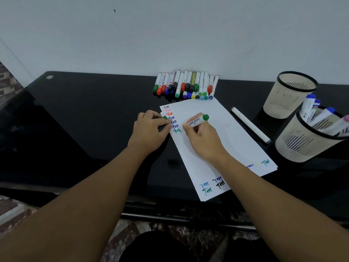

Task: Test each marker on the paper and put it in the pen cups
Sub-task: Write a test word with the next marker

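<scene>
Now right hand point(203, 138) grips white, green-ended marker point(197, 121).

left hand point(149, 129): fingers curled, pinching grip | right hand point(203, 138): fingers curled, writing grip | forearms extended

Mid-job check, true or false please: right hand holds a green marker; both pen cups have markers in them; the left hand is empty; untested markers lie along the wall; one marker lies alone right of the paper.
1. The right hand holds a green marker. True.
2. Both pen cups hold markers. False: the far cup looks empty; only the near cup holds some.
3. The left hand is empty. False: it grips a green cap.
4. A row of markers lies by the wall. True.
5. A white marker lies alone right of the paper. True.
</scene>
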